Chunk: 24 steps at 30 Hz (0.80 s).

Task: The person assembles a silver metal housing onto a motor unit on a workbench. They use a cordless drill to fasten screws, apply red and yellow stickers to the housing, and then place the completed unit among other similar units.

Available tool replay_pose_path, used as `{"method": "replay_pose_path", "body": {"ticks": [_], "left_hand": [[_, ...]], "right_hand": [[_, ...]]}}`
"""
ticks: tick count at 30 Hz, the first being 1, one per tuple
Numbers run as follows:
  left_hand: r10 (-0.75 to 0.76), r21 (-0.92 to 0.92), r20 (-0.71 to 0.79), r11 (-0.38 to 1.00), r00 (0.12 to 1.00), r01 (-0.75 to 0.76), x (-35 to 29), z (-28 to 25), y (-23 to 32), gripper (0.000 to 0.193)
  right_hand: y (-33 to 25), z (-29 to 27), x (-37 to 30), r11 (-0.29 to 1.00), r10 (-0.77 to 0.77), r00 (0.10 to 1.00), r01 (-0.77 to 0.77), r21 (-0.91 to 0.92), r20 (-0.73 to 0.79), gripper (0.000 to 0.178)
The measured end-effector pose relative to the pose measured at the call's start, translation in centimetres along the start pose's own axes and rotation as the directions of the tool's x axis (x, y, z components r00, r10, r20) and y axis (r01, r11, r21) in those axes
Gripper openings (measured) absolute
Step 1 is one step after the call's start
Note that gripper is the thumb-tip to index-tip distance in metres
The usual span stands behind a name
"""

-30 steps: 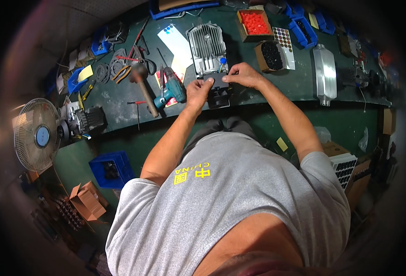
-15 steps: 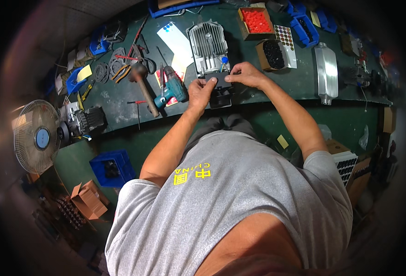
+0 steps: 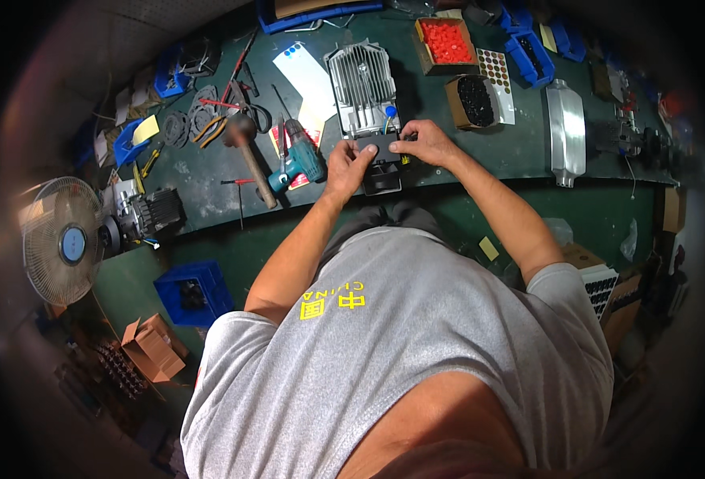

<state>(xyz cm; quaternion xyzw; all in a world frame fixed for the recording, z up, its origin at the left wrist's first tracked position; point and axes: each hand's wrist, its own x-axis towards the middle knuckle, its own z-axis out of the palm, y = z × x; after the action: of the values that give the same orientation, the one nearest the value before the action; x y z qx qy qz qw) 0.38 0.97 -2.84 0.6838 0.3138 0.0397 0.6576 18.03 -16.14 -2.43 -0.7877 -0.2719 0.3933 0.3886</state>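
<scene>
A grey motor housing with cooling fins (image 3: 360, 76) lies on the bench in front of me, its near end toward my body. Over that near end is a flat black rectangular piece (image 3: 381, 147). My left hand (image 3: 347, 166) grips its left side, thumb on top. With thumb and forefinger, my right hand (image 3: 431, 145) pinches its right edge. Just beyond it, a blue-capped wire end (image 3: 390, 112) sticks up from the housing. A black box-like part (image 3: 382, 179) shows below the piece at the bench edge. The undersides of the fingers are hidden.
Left of the housing lie a teal power drill (image 3: 303, 164), a hammer (image 3: 250, 156) and pliers (image 3: 218, 132). To the right stand a box of red caps (image 3: 448, 41), a box of black parts (image 3: 476, 101) and a silver metal casing (image 3: 566, 132). A fan (image 3: 67, 239) is far left.
Both hands keep hold of the black piece, with slight finger shifts. A bit of yellow now shows beside my right fingertips. The whole view has shifted slightly.
</scene>
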Motion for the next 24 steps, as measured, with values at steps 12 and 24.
{"method": "replay_pose_path", "body": {"ticks": [12,24], "left_hand": [[-0.023,0.025,-0.048,0.999,0.999,0.024,1.2,0.2,-1.6,0.039],[0.175,0.461,-0.301,0.887,0.938,-0.018,0.2,0.3,3.1,0.062]], "right_hand": [[-1.7,-0.2,-0.5,0.997,-0.009,0.998,0.005,-0.078,-0.061,0.050],[0.0,0.1,0.1,0.998,-0.055,0.996,0.053,-0.045,-0.063,0.053]]}}
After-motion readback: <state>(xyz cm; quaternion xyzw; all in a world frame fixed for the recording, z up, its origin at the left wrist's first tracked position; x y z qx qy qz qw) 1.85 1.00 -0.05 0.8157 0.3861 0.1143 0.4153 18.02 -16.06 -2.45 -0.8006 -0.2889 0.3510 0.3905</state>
